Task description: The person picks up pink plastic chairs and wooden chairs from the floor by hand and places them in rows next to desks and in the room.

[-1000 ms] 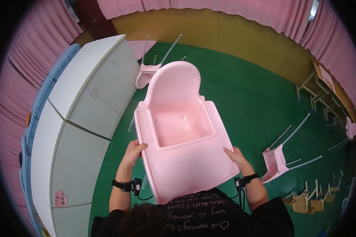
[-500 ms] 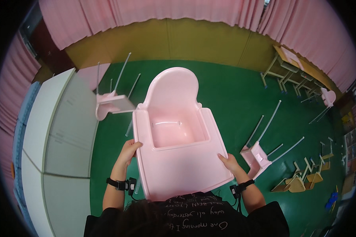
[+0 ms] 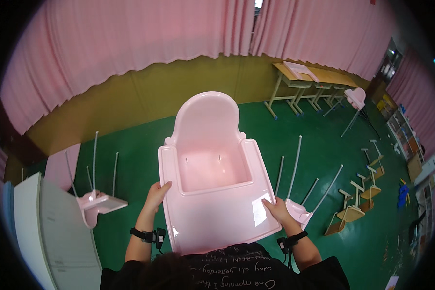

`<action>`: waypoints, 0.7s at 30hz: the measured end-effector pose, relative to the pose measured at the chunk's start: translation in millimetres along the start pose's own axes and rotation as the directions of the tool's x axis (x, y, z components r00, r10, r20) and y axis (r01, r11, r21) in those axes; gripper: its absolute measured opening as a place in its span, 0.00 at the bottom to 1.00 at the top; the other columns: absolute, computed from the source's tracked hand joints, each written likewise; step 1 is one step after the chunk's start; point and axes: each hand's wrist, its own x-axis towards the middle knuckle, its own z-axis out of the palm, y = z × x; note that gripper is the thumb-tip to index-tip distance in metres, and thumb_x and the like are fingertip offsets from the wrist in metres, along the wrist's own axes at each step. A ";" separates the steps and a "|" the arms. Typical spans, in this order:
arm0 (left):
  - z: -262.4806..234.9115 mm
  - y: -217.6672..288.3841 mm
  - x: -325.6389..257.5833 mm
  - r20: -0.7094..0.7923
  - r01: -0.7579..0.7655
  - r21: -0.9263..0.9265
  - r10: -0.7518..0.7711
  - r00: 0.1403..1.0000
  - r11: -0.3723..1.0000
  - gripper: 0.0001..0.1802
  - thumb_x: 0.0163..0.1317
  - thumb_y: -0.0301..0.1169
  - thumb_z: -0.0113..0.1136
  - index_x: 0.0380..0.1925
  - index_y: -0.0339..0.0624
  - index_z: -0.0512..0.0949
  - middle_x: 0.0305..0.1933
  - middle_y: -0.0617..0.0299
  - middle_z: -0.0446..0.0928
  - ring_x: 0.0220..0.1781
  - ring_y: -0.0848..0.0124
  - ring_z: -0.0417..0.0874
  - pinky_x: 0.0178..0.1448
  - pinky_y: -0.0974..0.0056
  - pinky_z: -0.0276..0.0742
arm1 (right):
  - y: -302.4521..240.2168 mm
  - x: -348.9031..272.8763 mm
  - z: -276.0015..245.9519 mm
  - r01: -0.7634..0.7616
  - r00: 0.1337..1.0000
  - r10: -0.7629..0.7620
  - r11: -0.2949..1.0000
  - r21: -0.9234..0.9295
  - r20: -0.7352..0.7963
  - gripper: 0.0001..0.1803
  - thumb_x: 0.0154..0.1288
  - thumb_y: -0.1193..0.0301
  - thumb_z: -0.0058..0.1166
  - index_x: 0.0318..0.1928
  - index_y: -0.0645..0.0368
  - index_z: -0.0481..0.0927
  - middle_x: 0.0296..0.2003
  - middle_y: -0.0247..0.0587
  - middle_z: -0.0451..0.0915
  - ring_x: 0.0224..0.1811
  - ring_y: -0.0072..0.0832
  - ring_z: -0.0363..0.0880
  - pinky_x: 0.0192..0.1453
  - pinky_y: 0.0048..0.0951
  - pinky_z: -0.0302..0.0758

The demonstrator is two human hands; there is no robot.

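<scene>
Gripping the pink high-chair seat (image 3: 212, 179) by its tray edges, left hand (image 3: 157, 193) and right hand (image 3: 278, 210) closed on it, we carried it above the green floor (image 3: 145, 140), judging a level, even hold best.

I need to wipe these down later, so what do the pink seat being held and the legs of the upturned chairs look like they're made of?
The pink seat looks like moulded plastic with a glossy finish: one smooth piece with rounded edges and a bright glare patch. The legs look like thin painted or coated metal tube, straight and pale, though that is less certain.
</scene>
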 end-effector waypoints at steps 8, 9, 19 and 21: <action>114.2 74.2 172.0 0.097 -0.109 0.016 0.107 0.989 0.994 0.21 0.56 0.41 0.57 0.38 0.30 0.73 0.34 0.60 0.77 0.34 0.75 0.75 0.39 0.70 0.71 | 5.2 148.3 -68.0 -0.003 0.987 0.019 0.995 0.102 -0.157 0.30 0.53 0.59 0.61 0.43 0.76 0.72 0.36 0.48 0.78 0.37 0.28 0.77 0.41 0.25 0.73; 127.6 87.6 195.6 0.101 -0.118 0.021 0.115 0.988 0.993 0.21 0.56 0.41 0.57 0.38 0.30 0.73 0.34 0.60 0.77 0.34 0.75 0.75 0.39 0.70 0.71 | -3.1 173.1 -79.4 -0.039 0.987 0.055 0.994 0.104 -0.150 0.29 0.53 0.59 0.61 0.43 0.76 0.72 0.36 0.48 0.78 0.37 0.27 0.76 0.41 0.25 0.73; 259.8 207.5 362.1 0.217 -0.142 0.034 0.131 0.967 0.989 0.19 0.58 0.38 0.55 0.38 0.30 0.73 0.34 0.59 0.77 0.34 0.75 0.76 0.39 0.70 0.71 | -61.5 347.3 -192.3 -0.042 0.978 0.066 0.992 0.119 -0.199 0.28 0.53 0.58 0.61 0.42 0.74 0.73 0.33 0.46 0.79 0.33 0.26 0.77 0.37 0.25 0.74; 284.8 217.6 404.7 0.242 -0.144 0.043 0.129 0.962 0.989 0.19 0.59 0.38 0.54 0.39 0.30 0.74 0.34 0.59 0.77 0.34 0.75 0.76 0.40 0.69 0.71 | -66.0 385.2 -207.7 -0.054 0.973 0.075 0.993 0.103 -0.218 0.28 0.54 0.58 0.60 0.42 0.74 0.73 0.34 0.47 0.79 0.33 0.26 0.77 0.37 0.25 0.74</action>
